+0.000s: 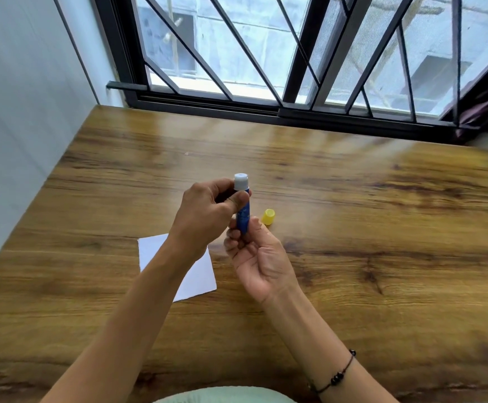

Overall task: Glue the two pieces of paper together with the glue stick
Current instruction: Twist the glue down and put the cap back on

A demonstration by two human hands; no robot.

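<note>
A blue glue stick (243,217) with a white tip stands upright above the wooden table (353,228), uncapped. My left hand (208,210) pinches its upper part between thumb and fingers. My right hand (254,254) grips its base from below. The yellow cap (268,217) lies on the table just right of the stick. White paper (199,277) lies flat on the table under my left forearm, partly hidden; I cannot tell whether it is one sheet or two.
A barred window with a dark frame (266,109) runs along the table's far edge. A white wall (19,112) borders the table on the left. Dark cloth (487,112) hangs at the far right corner.
</note>
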